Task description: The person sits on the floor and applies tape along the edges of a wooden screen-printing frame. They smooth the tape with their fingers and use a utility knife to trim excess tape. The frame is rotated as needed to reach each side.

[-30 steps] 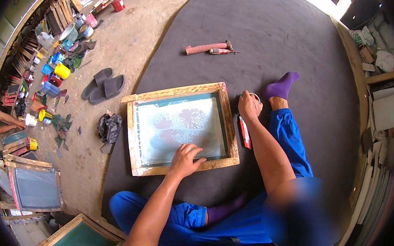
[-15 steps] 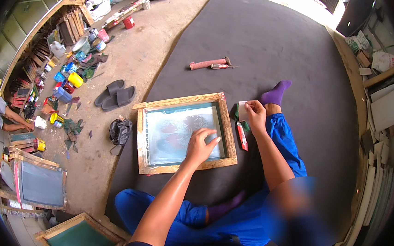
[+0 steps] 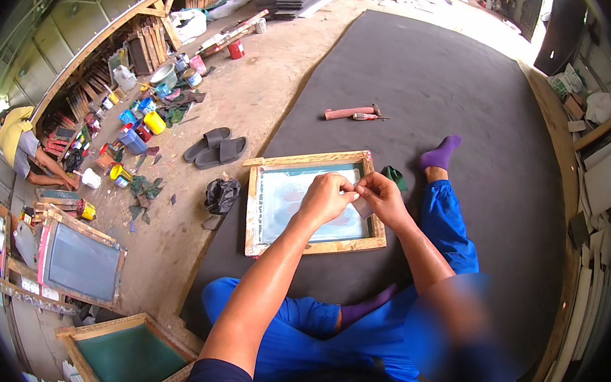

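Note:
A wooden-framed printing screen [image 3: 317,247] lies on the dark mat in front of me, its mesh pale and smeared, with a teal margin. Over its right half my two hands meet. My right hand [image 3: 385,202] pinches a small flat greyish piece [image 3: 365,207]. The fingers of my left hand [image 3: 326,200] are closed in a pinch at the upper edge of that piece, and the fingertips of both hands nearly touch. Just beyond my right hand, a crumpled green cloth [image 3: 395,177] rests beside the frame.
A hammer [image 3: 349,113] and a red-handled tool [image 3: 369,116] lie farther up the mat [image 3: 447,72]. Black sandals [image 3: 220,149] and a black plastic bag [image 3: 221,195] sit to the left. More screens [image 3: 84,255], paint cans [image 3: 154,122] and a crouching person [image 3: 25,145] are farther left.
My right hand has moved left with the flat piece, meeting my left hand over the screen. The red cutter beside the frame is now hidden. The view has tilted up.

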Demonstrator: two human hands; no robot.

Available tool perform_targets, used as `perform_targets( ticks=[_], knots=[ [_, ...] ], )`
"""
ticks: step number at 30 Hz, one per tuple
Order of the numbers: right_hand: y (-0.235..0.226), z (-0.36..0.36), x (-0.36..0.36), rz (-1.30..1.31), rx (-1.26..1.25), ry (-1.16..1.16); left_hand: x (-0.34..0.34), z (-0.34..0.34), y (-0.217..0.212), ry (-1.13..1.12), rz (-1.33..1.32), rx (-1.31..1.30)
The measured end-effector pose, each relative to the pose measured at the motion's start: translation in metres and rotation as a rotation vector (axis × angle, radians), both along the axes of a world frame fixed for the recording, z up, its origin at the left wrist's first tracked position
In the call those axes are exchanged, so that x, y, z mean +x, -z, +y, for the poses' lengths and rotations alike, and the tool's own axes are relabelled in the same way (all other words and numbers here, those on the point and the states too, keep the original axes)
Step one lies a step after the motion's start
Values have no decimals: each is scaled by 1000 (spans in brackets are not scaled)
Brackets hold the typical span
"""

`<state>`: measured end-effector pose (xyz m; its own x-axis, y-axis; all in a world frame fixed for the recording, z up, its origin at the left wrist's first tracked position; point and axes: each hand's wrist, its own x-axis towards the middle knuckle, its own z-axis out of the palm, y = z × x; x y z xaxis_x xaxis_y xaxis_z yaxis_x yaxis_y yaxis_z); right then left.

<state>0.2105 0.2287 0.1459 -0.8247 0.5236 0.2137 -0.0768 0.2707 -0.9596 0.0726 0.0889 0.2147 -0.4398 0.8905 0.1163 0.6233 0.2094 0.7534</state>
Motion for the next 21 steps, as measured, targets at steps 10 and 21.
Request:
perform_targets(
  ticks=[10,21],
  knots=[
    [-6,-55,14,43,370,82,-12,-56,45,-222,-462,120],
    [-12,-77,13,-70,418,-56,-12,-98,93,-245,-1054,97]
  ],
)
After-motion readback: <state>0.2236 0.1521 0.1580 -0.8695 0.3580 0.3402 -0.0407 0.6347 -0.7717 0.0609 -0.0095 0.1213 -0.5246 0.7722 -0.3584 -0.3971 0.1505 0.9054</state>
